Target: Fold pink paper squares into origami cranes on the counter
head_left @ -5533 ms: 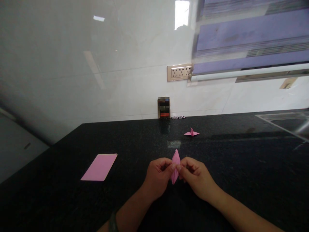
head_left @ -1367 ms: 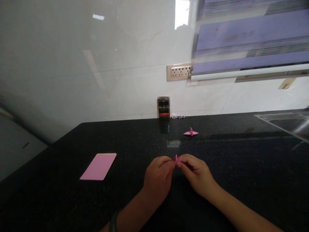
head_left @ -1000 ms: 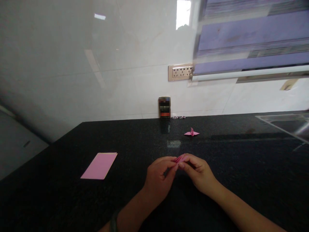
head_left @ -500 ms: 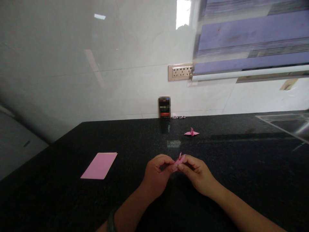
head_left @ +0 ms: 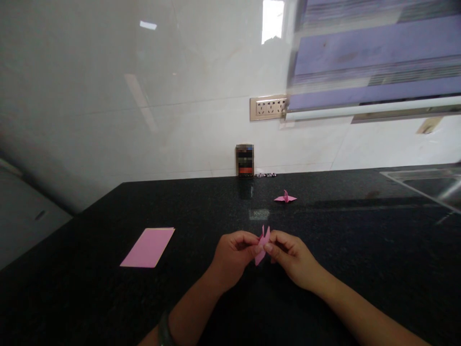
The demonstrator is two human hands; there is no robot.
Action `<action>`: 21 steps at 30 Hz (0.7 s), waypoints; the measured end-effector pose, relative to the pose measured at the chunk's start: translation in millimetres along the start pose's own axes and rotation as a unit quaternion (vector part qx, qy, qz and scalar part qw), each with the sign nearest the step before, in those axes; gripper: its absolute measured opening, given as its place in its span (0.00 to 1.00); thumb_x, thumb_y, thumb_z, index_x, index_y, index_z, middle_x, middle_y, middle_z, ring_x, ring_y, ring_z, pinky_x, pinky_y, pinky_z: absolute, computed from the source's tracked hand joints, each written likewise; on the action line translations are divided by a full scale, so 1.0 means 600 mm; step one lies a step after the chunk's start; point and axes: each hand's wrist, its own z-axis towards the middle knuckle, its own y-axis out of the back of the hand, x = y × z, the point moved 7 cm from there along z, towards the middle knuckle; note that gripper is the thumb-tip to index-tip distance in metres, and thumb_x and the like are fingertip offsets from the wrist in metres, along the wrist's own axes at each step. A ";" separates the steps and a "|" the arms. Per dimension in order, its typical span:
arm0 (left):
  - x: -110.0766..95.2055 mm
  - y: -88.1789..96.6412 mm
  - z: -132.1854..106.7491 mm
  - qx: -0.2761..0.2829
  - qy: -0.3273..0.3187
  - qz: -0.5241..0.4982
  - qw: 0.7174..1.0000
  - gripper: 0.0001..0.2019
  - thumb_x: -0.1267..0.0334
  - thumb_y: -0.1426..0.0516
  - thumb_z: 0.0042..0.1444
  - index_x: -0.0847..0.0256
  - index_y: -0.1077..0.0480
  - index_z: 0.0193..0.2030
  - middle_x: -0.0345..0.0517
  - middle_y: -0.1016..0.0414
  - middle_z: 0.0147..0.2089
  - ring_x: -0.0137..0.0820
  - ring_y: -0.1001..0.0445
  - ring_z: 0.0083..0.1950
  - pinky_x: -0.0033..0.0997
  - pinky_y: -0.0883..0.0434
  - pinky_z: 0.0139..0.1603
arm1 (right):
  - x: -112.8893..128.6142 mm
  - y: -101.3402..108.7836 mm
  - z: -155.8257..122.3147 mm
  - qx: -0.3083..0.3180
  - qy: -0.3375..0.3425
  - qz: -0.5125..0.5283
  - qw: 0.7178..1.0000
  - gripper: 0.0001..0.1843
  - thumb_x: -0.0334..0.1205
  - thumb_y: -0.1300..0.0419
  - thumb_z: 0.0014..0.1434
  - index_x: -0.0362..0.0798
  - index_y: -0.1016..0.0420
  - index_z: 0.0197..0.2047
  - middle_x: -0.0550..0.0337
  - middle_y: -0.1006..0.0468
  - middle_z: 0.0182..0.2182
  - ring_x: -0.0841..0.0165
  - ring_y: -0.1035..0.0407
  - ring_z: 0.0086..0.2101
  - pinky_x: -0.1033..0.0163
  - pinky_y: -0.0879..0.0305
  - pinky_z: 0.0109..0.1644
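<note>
"Hands first: our left hand (head_left: 234,252) and our right hand (head_left: 291,254) met low over the dark surface (head_left: 360,240). Each pinched the pink folded paper (head_left: 262,245) between thumb and forefinger, one on either edge."

"And where exactly was the paper?"

"Between our two sets of fingertips, and clear of the surface as far as we could tell. It stood on end, with two thin tips pointing up and one point hanging below our fingers."

"What had changed?"

"Half a second before, we had held it tipped over and low, so that only a scrap of pink showed above our fingers. Now it stood upright again. Some seconds before it had been a plain long diamond, and against that it was shorter and split at the top."

"What did we make of that?"

"We judged that the folding had moved on a stage, though the piece did not yet match the winged pink figure (head_left: 285,197) lying well behind it, toward the wall."

"Anything else about?"

"The flat pink sheets (head_left: 147,247) lay well off to our left. A small dark box (head_left: 245,160) stood against the wall, under the socket strip (head_left: 268,107)."
</note>
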 end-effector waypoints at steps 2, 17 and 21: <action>-0.005 0.003 0.000 -0.021 -0.026 0.044 0.998 0.04 0.66 0.42 0.45 0.64 0.29 0.27 0.45 0.26 0.31 0.29 0.28 0.32 0.30 0.30 0.34 | -0.005 0.001 0.001 -0.010 -0.009 0.002 1.000 0.09 0.40 0.50 0.56 0.45 0.33 0.29 0.62 0.30 0.24 0.74 0.37 0.23 0.69 0.38 0.26; 0.016 0.006 0.002 -0.047 0.025 -0.043 0.998 0.10 0.67 0.44 0.46 0.65 0.32 0.37 0.45 0.25 0.31 0.29 0.27 0.31 0.30 0.30 0.34 | -0.015 0.006 0.002 -0.032 -0.041 0.004 0.999 0.10 0.41 0.49 0.55 0.46 0.34 0.27 0.64 0.34 0.22 0.74 0.39 0.22 0.69 0.40 0.25; 0.014 -0.003 0.001 -0.028 0.051 -0.097 0.994 0.09 0.67 0.42 0.44 0.66 0.31 0.34 0.45 0.26 0.29 0.28 0.28 0.30 0.29 0.31 0.33 | -0.011 0.003 0.002 -0.033 -0.047 0.030 0.998 0.09 0.40 0.48 0.55 0.45 0.35 0.26 0.65 0.35 0.20 0.75 0.40 0.21 0.69 0.41 0.24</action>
